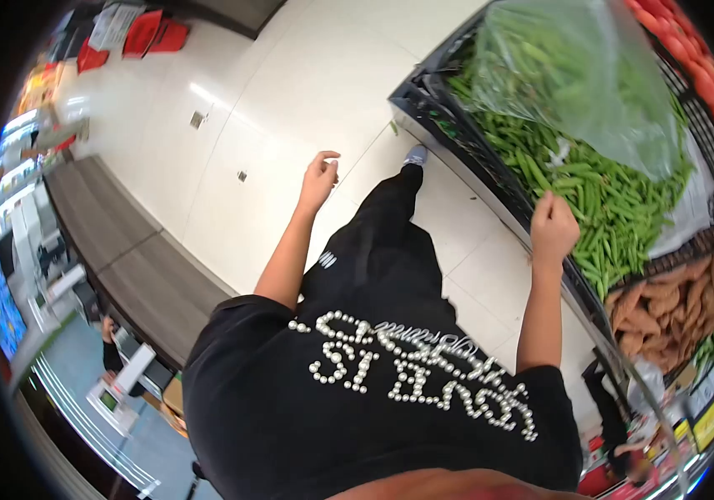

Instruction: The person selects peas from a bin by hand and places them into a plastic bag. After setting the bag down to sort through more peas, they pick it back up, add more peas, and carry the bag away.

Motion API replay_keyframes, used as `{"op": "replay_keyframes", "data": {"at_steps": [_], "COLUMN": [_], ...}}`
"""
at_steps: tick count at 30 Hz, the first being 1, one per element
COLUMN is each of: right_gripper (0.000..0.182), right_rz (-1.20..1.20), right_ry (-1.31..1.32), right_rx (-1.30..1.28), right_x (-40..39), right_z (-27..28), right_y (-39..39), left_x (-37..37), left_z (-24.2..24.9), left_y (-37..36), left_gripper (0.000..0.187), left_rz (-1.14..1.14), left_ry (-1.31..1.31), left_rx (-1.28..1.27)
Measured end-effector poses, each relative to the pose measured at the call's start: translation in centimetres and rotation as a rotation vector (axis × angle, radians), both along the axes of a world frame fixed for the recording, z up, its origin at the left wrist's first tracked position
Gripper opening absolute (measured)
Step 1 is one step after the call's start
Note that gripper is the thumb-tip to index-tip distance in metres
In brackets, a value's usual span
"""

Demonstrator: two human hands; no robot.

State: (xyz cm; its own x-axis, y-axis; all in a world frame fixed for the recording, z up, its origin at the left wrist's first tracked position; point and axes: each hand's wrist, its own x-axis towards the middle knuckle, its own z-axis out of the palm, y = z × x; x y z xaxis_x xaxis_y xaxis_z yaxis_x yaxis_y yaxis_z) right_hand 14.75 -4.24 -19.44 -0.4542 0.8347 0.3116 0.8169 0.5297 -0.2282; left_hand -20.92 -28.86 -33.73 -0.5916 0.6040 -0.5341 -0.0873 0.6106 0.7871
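Note:
My left hand (321, 179) hangs over the pale tiled floor, its fingers loosely curled, and nothing shows in it. At the near edge of a black produce crate (490, 154), my right hand (554, 227) is closed with the fingers pressed together; whatever it may hold is hidden. Green pea pods (578, 200) fill the crate beside that hand. A clear plastic bag (578, 75) lies across the far part of the pods.
Sweet potatoes (665, 312) and red tomatoes (703, 75) border the pods on the right. A long brown counter (136, 233) runs along the left, with scales (115, 404) beyond it. Red stools or baskets (152, 35) are at upper left. Parts of other people appear at lower left and lower right.

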Motion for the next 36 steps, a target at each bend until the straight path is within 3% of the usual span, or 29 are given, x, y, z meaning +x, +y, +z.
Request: {"op": "replay_keyframes", "data": {"at_steps": [5, 6, 9, 10, 11, 14, 15, 17, 18, 19, 22, 23, 24, 26, 27, 28, 29, 30, 32, 33, 35, 36], "right_gripper": [0.027, 0.028, 0.031, 0.028, 0.027, 0.024, 0.031, 0.035, 0.037, 0.04, 0.044, 0.042, 0.041, 0.038, 0.036, 0.035, 0.035, 0.034, 0.036, 0.039, 0.038, 0.038], "right_rz": [-0.078, -0.102, -0.154, -0.197, -0.245, -0.264, -0.332, -0.315, -0.416, -0.331, -0.399, -0.407, -0.386, -0.314, -0.279, -0.254, -0.24, -0.237, -0.225, -0.205, -0.164, -0.143], "right_ry": [0.033, 0.045, 0.017, -0.026, -0.066, 0.06, -0.076, 0.122, 0.303, 0.268, 0.357, 0.336, 0.271, 0.087, 0.015, -0.033, -0.059, -0.051, 0.077, 0.166, 0.174, 0.17], "right_rx": [0.027, 0.033, 0.02, 0.008, -0.01, 0.326, 0.324, 0.386, 0.357, 0.309, 0.244, 0.254, 0.286, 0.379, 0.421, 0.45, 0.468, 0.465, 0.375, 0.313, 0.363, 0.386], "right_x": [-1.0, -1.0, -0.1, 1.0, 2.1, 3.9, 6.0, 4.9, 5.6, 7.3, 12.2, 11.9, 10.3, 6.2, 4.3, 2.9, 1.7, 1.1, 0.6, 0.5, 0.2, 0.1], "right_z": [-0.8, -1.0, -1.8, -2.0, -2.3, -3.9, -3.2, -3.3, -3.1, -2.2, 1.2, 1.4, 0.3, -1.6, -2.0, -2.2, -2.3, -2.1, -2.4, -2.7, -3.0, -2.8], "right_y": [-0.9, -0.8, -0.7, -0.6, -0.4, 0.4, 0.7, 0.8, 1.2, 1.4, 2.8, 2.9, 2.8, 1.5, 0.9, 0.3, -0.2, -0.7, -0.7, -0.4, 0.0, 0.1], "left_x": [0.2, -0.1, -0.5, -0.5, -0.3, -0.4, -0.5, 0.2, 0.5, 0.9, 1.6, 1.1, 2.0, 2.3, 1.7, 2.4, 2.1, 2.3, 1.6, 1.4, 0.4, -0.2], "left_z": [-10.1, -13.3, -30.1, -29.9, -32.6, -42.0, -45.3, -51.1, -53.8, -56.4, -64.1, -69.9, -73.4, -76.3, -78.7, -83.7, -79.5, -78.1, -75.4, -74.1, -77.0, -76.3], "left_y": [-0.6, -0.1, -1.0, 1.6, 3.1, 5.7, 7.1, 9.6, 10.7, 11.6, 13.5, 14.7, 13.8, 13.2, 13.7, 12.4, 11.4, 10.1, 9.4, 9.2, 8.8, 8.8], "left_gripper": [0.021, 0.027, 0.037, 0.047, 0.049, 0.054, 0.053, 0.051, 0.05, 0.048, 0.038, 0.039, 0.041, 0.045, 0.045, 0.047, 0.044, 0.04, 0.04, 0.037, 0.026, 0.028], "left_rz": [-0.317, -0.427, -0.675, -0.749, -0.753, -0.781, -0.797, -0.835, -0.832, -0.812, -0.719, -0.66, -0.658, -0.588, -0.49, -0.42, -0.653, -0.669, -0.85, -0.829, -0.804, -0.782], "left_ry": [0.191, 0.155, 0.369, 0.237, 0.272, 0.307, 0.311, 0.308, 0.313, 0.311, 0.364, 0.241, 0.472, 0.488, 0.081, 0.187, 0.445, 0.582, 0.515, 0.448, 0.433, 0.389], "left_rx": [-0.159, -0.264, -0.464, -0.736, -0.748, -0.778, -0.756, -0.707, -0.687, -0.661, -0.547, -0.586, -0.475, -0.26, -0.342, -0.264, -0.267, -0.217, -0.382, -0.438, -0.51, -0.5]}}
